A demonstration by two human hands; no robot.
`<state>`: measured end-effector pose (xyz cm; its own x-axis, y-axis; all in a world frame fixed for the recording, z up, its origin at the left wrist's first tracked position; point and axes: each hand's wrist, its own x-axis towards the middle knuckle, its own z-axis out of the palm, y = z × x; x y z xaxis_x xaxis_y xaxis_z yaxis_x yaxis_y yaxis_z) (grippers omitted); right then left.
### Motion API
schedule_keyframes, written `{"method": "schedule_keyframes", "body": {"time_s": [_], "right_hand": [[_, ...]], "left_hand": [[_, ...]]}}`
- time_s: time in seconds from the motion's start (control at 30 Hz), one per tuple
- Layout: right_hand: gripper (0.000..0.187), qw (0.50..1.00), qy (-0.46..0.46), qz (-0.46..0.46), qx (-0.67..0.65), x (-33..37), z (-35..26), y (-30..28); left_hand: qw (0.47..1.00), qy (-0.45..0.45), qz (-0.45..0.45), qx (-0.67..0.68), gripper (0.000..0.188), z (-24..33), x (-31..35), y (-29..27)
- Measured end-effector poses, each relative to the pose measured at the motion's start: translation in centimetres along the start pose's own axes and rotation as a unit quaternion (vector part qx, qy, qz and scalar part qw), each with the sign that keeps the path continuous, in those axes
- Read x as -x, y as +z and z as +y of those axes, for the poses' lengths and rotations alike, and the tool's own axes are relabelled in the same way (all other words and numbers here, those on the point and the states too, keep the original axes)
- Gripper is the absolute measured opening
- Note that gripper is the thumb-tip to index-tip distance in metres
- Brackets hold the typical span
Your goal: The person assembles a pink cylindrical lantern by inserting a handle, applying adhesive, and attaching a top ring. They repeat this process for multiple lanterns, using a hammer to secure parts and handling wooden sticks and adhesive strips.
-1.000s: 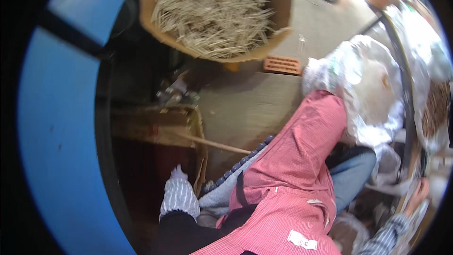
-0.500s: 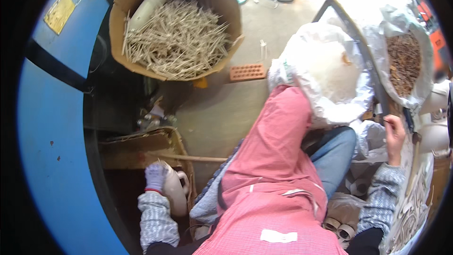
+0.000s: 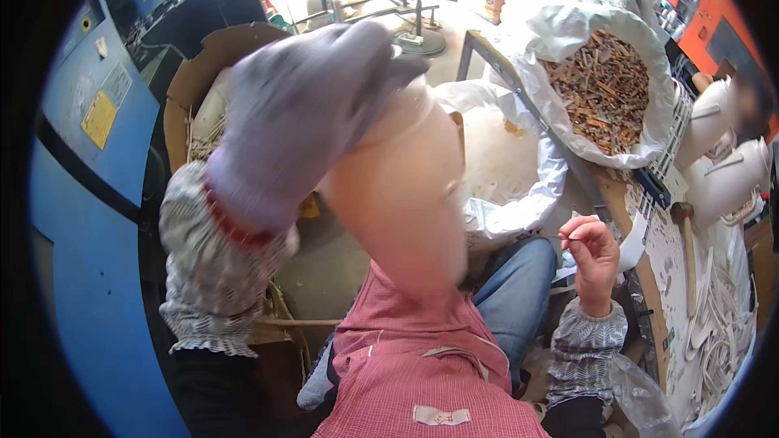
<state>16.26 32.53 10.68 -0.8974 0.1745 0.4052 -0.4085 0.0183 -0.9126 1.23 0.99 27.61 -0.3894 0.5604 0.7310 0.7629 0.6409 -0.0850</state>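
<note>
My left hand (image 3: pixel 312 105), in a lilac knit glove, grips the top end of a cream plastic jug (image 3: pixel 398 195). The jug is raised close in front of me, its narrower end hanging over my apron; motion smears its outline. My bare right hand (image 3: pixel 594 255) is at the right above the edge of the worktable, thumb and fingers pinched together. A thin dark sliver pokes out of the pinch, too small to name. The two hands are well apart, and the right one does not touch the jug.
White bags hold pale scraps (image 3: pixel 503 154) and brown strips (image 3: pixel 600 89). On the right worktable (image 3: pixel 649 272) are a wooden mallet (image 3: pixel 686 255), white plastic trimmings (image 3: pixel 718 341) and more cream jugs (image 3: pixel 734 182). A cardboard box (image 3: pixel 178 105) stands behind my left hand, a blue cabinet (image 3: pixel 89 292) farther left.
My left hand has lifted the jug from the cardboard box at lower left up in front of me. My right hand has come inward, fingers pinched. The view has tipped up and turned right.
</note>
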Motion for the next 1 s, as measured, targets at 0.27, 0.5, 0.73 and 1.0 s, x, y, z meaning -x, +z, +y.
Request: {"method": "schedule_keyframes", "body": {"time_s": [0.27, 0.5, 0.73, 1.0], "right_hand": [[0.003, 0.975, 0.174, -0.006, -0.136, 1.2, 6.0, 5.7], [0.005, 0.981, 0.182, 0.067, -0.017, 0.7, 10.8, 7.9], [0.010, 0.967, 0.176, 0.101, 0.151, 0.2, 9.9, 9.7], [0.013, 0.962, 0.198, 0.137, 0.128, 0.4, 10.5, 9.8]], "left_hand": [[0.874, -0.170, -0.339, 0.305, 0.040, 0.8, 3.7, 24.8], [0.684, -0.220, -0.284, 0.635, 0.057, -0.2, 10.0, 26.4], [0.637, -0.255, -0.226, 0.691, 0.067, 0.3, 12.2, 25.7], [0.582, -0.278, -0.169, 0.745, 0.039, 1.6, 14.4, 25.7]]}}
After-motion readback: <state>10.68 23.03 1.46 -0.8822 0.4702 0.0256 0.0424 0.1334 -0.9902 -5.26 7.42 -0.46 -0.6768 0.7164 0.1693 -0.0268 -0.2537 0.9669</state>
